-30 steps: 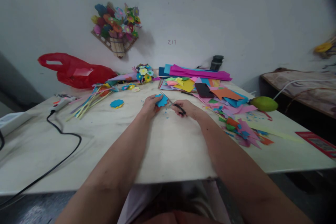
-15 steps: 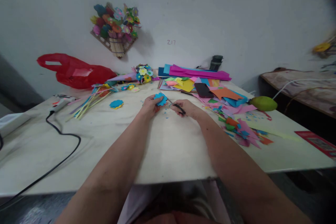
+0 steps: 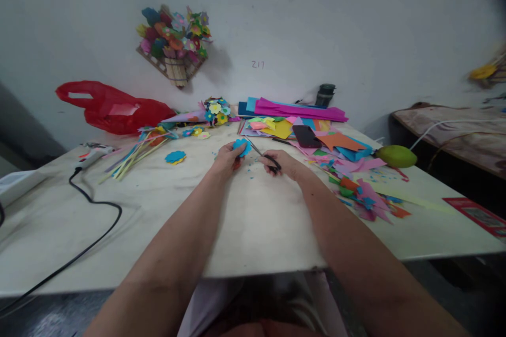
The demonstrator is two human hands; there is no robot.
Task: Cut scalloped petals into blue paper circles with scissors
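Note:
My left hand point(image 3: 228, 159) pinches a blue scallop-edged paper flower point(image 3: 242, 146) over the middle of the table. Something reddish shows beneath its fingers, too small to make out. In my right hand point(image 3: 280, 162) are scissors point(image 3: 272, 160) with black handles, their blades pointing up and left to the flower's right edge. Whether the blades touch the paper I cannot tell. Tiny blue paper snippets are scattered on the tabletop point(image 3: 261, 221) near both hands. To the left lies a blue scalloped cutout point(image 3: 175, 156) with a yellow one under it.
Coloured paper sheets point(image 3: 282, 129), a phone point(image 3: 306, 136) and paper scraps point(image 3: 361, 192) spread to the right, near a green oval object point(image 3: 396, 156). Left are a red plastic bag point(image 3: 126, 113), paper strips point(image 3: 136, 158), a hot glue gun point(image 3: 93, 157) and its black cord point(image 3: 100, 201). Paper bouquet point(image 3: 216, 110) behind.
The scissors' tips have shifted slightly right, and the blue flower has turned a little in my left hand. Both arms stay nearly in place.

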